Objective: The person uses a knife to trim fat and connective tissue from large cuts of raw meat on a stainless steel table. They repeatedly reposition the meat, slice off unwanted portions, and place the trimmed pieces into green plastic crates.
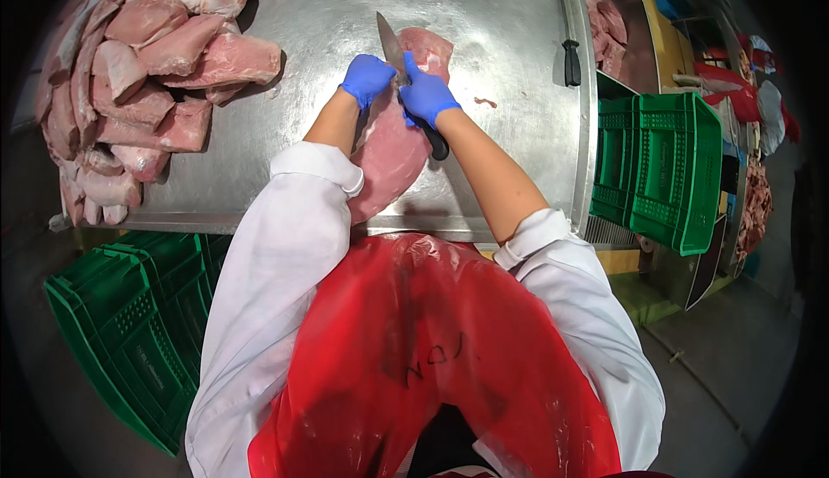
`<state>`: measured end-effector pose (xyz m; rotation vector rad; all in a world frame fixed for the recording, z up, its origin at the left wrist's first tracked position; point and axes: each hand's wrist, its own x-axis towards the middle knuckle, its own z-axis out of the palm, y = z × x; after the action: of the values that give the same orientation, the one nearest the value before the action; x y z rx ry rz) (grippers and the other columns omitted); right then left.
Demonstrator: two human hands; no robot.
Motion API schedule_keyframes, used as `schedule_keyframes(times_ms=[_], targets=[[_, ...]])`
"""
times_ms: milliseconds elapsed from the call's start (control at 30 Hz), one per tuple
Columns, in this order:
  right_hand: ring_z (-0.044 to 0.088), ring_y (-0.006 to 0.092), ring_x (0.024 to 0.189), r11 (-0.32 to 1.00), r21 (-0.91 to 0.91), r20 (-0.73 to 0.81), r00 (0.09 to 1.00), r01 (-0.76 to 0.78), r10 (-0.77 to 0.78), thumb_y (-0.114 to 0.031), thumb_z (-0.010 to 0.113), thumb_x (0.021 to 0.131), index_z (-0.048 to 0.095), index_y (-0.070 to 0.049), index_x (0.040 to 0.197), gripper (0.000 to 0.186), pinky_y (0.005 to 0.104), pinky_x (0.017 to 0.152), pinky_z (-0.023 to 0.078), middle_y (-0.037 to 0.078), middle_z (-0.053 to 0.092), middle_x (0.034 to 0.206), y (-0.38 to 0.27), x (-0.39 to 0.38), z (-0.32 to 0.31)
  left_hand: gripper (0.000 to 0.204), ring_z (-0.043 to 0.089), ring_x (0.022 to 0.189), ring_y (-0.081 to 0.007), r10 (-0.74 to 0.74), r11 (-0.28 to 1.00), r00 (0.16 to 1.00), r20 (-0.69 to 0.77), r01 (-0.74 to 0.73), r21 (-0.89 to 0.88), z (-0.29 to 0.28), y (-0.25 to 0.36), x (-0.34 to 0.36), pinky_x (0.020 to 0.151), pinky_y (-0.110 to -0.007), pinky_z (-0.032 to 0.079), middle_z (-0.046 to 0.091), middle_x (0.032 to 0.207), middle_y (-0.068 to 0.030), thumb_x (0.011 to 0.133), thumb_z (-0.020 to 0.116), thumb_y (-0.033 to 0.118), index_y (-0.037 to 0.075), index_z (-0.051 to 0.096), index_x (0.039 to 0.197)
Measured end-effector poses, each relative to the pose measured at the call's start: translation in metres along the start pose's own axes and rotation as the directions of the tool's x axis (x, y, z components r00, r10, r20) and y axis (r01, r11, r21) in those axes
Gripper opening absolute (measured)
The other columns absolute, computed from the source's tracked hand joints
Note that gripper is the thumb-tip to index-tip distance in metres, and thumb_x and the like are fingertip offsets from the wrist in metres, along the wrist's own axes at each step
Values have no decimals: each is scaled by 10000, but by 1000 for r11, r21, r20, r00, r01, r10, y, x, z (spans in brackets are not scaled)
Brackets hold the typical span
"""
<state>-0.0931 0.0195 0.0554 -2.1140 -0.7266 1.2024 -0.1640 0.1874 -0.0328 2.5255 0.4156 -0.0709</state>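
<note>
A long, pale pink pork loin (393,163) lies lengthwise on the metal table in front of me, its near end close to the table's front edge. My right hand (427,96), in a blue glove, is closed around a knife (389,44). The blade points away and slightly left over the meat, and the end of the black handle shows below the hand. My left hand (369,81), also blue-gloved, is closed at the loin's left side, right beside the blade. Its fingertips appear to pinch the meat, though they are partly hidden.
A heap of meat pieces (177,55) covers the table's left side. A black-handled long tool (572,63) lies along the right edge of the steel table (509,37). Green crates (661,167) stand at right, more green crates (129,331) at lower left. A bin (639,46) holds meat.
</note>
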Motion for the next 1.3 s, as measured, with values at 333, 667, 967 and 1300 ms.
schedule_keyframes(times_ms=[333,667,967,1300], targets=[[668,241,559,967,249,4,998,60,-63,-113,491,980,100,-191,1613,748,376,527,548,183,671,743,24,-1,8,176,594,704,-114,-276,732,961,-14,201,-651,-21,28,-5,647,-289,478,677,769,-52,861,651,142,-21,716,845],[643,207,522,978,174,-6,993,116,-117,-57,484,950,160,-228,1609,755,358,540,556,133,665,694,29,-41,13,184,608,690,-134,-262,545,965,6,153,-824,-51,78,-40,650,-297,491,668,753,-60,870,658,170,-9,690,844],[649,169,545,958,288,172,984,0,-51,-54,538,968,235,-230,1601,723,301,543,548,113,685,739,53,-114,21,158,539,655,-81,-221,556,973,-63,73,-828,-68,104,-72,611,-266,462,616,749,-3,924,638,176,26,669,884],[665,173,605,998,36,430,902,-59,38,-171,554,974,228,-267,1597,710,340,638,562,106,681,730,50,-182,20,148,525,694,-68,-265,369,957,-120,-14,-929,-103,123,-112,658,-226,448,595,798,18,926,660,182,34,662,933]])
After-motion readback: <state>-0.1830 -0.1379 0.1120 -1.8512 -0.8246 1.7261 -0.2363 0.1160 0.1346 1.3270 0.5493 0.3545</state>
